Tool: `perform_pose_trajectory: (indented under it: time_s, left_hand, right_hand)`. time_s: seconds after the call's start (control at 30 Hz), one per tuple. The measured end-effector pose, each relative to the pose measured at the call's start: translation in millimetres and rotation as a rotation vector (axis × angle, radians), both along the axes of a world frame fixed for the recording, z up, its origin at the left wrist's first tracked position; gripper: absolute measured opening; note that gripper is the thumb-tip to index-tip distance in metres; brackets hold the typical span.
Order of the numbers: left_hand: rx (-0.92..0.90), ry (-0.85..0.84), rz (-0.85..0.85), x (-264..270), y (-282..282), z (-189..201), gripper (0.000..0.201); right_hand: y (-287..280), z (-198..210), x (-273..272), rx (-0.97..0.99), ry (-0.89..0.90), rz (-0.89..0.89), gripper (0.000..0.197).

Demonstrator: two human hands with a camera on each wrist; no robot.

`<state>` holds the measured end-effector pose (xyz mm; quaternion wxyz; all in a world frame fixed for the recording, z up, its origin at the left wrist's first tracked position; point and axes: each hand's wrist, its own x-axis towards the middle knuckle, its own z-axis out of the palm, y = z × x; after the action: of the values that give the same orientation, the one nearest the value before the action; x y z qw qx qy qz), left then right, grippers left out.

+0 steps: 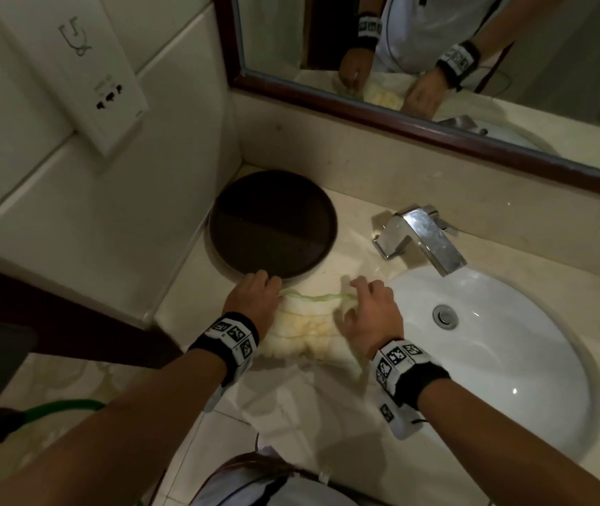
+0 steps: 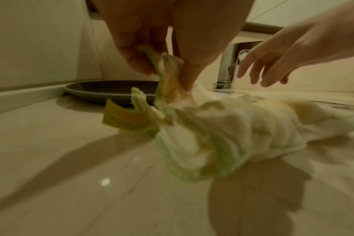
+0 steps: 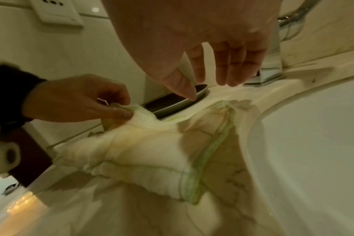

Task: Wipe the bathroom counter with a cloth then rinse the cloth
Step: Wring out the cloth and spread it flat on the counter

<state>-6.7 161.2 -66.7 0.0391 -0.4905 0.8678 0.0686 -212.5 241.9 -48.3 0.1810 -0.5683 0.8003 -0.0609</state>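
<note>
A white cloth (image 1: 309, 325) with a green hem lies crumpled on the beige counter (image 1: 349, 213), left of the white sink (image 1: 492, 359). My left hand (image 1: 267, 286) pinches the cloth's far left corner between thumb and fingers; in the left wrist view that corner (image 2: 168, 76) is lifted a little off the counter. My right hand (image 1: 360, 297) is over the cloth's far right corner. Its fingers (image 3: 222, 67) are straight and spread just above the cloth (image 3: 148, 151), holding nothing.
A dark round tray (image 1: 272, 224) sits at the counter's back left, just beyond my left hand. The chrome faucet (image 1: 422, 239) stands behind the sink. A framed mirror (image 1: 437, 67) hangs on the back wall and a socket panel (image 1: 108, 96) on the left wall.
</note>
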Motion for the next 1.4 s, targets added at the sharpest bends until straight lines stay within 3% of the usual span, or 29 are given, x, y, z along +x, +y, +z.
perform_pose_trajectory:
  time_s: [0.1,0.17,0.3,0.43,0.53,0.6,0.67,0.77,0.9,1.0,1.1,1.2,1.3,1.4]
  left_hand:
    - [0.076,-0.142,0.072,5,6,5,0.030]
    - [0.059,-0.074,0.105,8,11,7,0.039]
    - [0.021,-0.009,-0.119,5,40,9,0.041]
    - [0.088,0.032,-0.301,17,67,-11,0.041]
    - [0.077,0.054,-0.285,28,72,-26,0.033]
    - [0.137,0.079,-0.243,34,72,-29,0.046]
    - [0.210,-0.038,-0.272,43,72,-33,0.057]
    - [0.234,-0.059,-0.275,50,74,-34,0.061]
    - [0.268,-0.137,-0.251,47,79,-29,0.055]
    - [0.335,-0.089,-0.254,42,78,-13,0.052]
    - [0.349,0.074,-0.128,41,75,-1,0.043]
    - [0.278,0.230,0.113,43,73,3,0.035]
    - [0.344,0.241,0.323,44,69,3,0.040]
    - [0.468,0.202,0.452,43,66,2,0.043]
  right_hand:
    - [8,2,10,-0.011,0.000,0.087,0.057]
    - [15,2,17,-0.024,-0.008,0.169,0.057]
    - [30,-7,41,-0.069,-0.010,0.354,0.047]
    - [40,-21,57,0.037,-0.016,0.464,0.059]
    - [54,-43,42,0.163,0.017,0.480,0.062]
    - [62,-51,29,0.160,0.054,0.496,0.058]
    - [65,-54,21,0.182,0.084,0.510,0.054]
    - [65,-54,19,0.210,0.113,0.518,0.057]
    - [64,-51,27,0.241,0.122,0.498,0.062]
    - [64,-44,32,0.282,0.106,0.473,0.058]
    - [59,-35,39,0.322,0.097,0.457,0.062]
    - [53,-25,50,0.304,0.054,0.417,0.062]
    - [50,-19,64,0.171,0.067,0.497,0.049]
    - [50,-18,77,0.156,0.028,0.537,0.043]
